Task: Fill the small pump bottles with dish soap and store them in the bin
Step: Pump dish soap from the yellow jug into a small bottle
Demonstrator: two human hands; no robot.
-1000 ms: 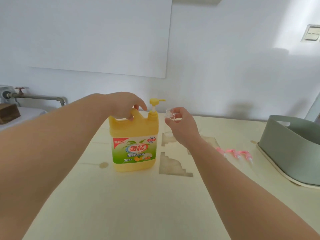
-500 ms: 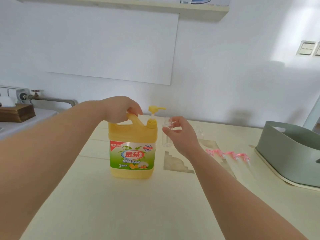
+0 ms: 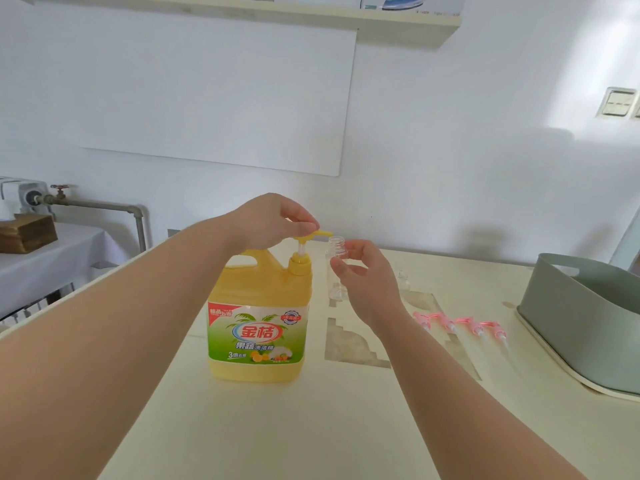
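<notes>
A big yellow dish soap jug (image 3: 258, 317) with a pump stands mid-table. My left hand (image 3: 273, 220) rests on top of the pump head (image 3: 313, 235), fingers curled over it. My right hand (image 3: 363, 275) grips a small clear bottle (image 3: 336, 258) upright, its open neck just under the pump spout. Several pink pump tops (image 3: 460, 325) lie on the table to the right. The grey-green bin (image 3: 585, 320) stands at the right edge.
Another small clear bottle (image 3: 403, 278) stands behind my right hand. The cream table (image 3: 311, 427) has inlaid patches near the middle. A cloth-covered side table with a wooden box (image 3: 27, 233) stands at the left. A shelf hangs on the wall above.
My left hand left the jug's handle and moved onto the pump head. My right hand turned the clear bottle upright and brought its neck under the spout.
</notes>
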